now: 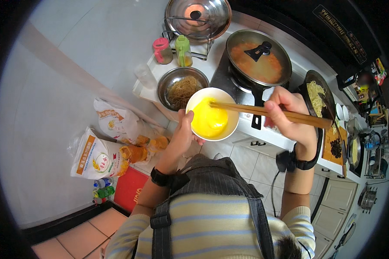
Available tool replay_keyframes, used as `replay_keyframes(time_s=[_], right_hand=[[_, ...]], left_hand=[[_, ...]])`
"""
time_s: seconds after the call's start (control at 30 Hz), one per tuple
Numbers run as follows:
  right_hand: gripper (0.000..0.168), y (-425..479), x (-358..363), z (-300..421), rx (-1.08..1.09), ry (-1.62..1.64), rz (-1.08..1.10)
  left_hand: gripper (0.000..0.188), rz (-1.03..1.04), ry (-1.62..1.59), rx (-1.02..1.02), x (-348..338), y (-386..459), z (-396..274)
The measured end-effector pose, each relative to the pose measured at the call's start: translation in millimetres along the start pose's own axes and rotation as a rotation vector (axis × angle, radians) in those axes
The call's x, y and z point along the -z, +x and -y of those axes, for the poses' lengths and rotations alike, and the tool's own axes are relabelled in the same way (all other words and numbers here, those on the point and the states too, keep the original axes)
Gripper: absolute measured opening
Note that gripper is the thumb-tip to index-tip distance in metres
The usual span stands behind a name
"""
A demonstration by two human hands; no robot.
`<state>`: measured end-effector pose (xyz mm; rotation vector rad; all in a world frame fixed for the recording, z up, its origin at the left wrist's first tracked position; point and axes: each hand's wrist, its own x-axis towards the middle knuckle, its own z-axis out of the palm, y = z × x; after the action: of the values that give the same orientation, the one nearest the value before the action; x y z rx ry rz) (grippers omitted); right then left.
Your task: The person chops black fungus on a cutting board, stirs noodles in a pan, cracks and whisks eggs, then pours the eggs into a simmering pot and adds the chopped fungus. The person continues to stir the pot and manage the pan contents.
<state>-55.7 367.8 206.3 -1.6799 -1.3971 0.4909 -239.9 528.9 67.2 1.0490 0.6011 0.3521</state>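
My left hand [181, 137] grips the rim and side of a white bowl [232, 124] of beaten yellow egg [207, 121], held in front of me. Wooden chopsticks [298, 118] are in my right hand [290, 118], their tips dipped in the egg. Just behind the bowl, on the counter, a steel basin [162, 84] holds soaked brown noodles [183, 90]. A lidded pan [288, 63] with reddish liquid sits on the stove [222, 69], its black handle pointing towards me.
Pink-lidded [162, 51] and green-lidded jars [183, 53] stand by a rack with a large lid [218, 16]. To the right are a wok [308, 85] with pale shreds and a cutting board [329, 139] with dark pieces. Flour sacks [100, 152] and bottles [103, 192] stand at the left.
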Motion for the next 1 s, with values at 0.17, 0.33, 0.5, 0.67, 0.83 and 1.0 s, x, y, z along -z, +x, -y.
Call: replay_keyframes(time_s=[0.17,0.33,0.5,0.67,0.83,1.0], right_hand=[[0.027,-3,1,0,0.0,0.041,0.052],[0.031,-3,-4,9,0.057,0.056,0.077],[0.032,-3,9,12,-0.014,0.104,0.162],[0.029,-23,22,5,0.068,0.088,-0.246],[0.03,-26,29,-6,-0.029,0.042,-0.189],[0.038,-16,34,-21,-0.042,0.116,-0.159]], left_hand=[[0.033,-0.023,0.03,-0.037,-3,-3,-5],[0.033,-0.028,0.032,-0.048,-2,-3,-10],[0.033,-0.06,0.038,-0.064,-11,-3,-14],[0.036,-0.014,-0.068,-0.001,2,8,-6],[0.039,0.006,-0.137,-0.001,-1,16,-5],[0.041,-0.076,-0.176,-0.006,8,24,5]])
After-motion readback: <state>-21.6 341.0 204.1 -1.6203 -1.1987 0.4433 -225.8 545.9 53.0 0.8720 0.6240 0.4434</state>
